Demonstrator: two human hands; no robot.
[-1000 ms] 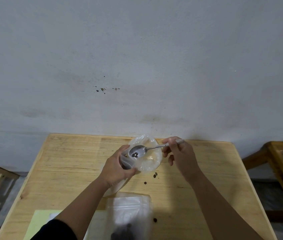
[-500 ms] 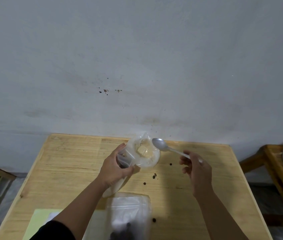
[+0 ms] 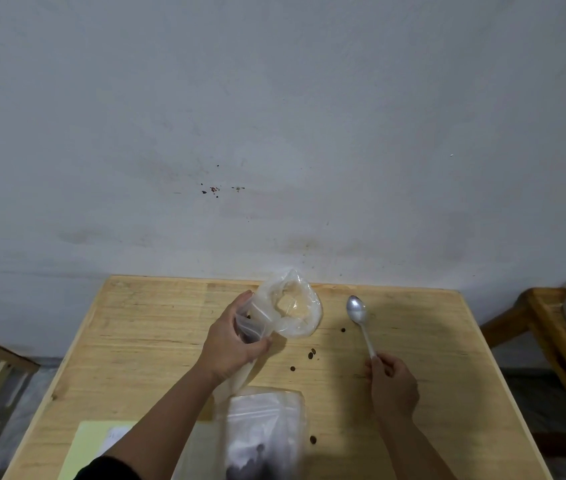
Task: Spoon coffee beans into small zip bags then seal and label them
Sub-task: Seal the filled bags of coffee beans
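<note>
At the table's [image 3: 143, 327] near left corner lies a yellow-green sheet [image 3: 91, 445], perhaps labels. Toward the middle, the left hand [image 3: 231, 344] grips a small zip bag [image 3: 288, 310], its mouth gaping toward the far edge. Near the front edge stands a larger bag [image 3: 264, 431] with dark beans inside. Loose beans [image 3: 311, 353] dot the wood between the hands. The right hand [image 3: 390, 381] pinches the handle of an empty spoon [image 3: 359, 317], whose bowl rests on the table. Filling looks underway; sealing and labelling remain. The left side and far right corner offer open room.
</note>
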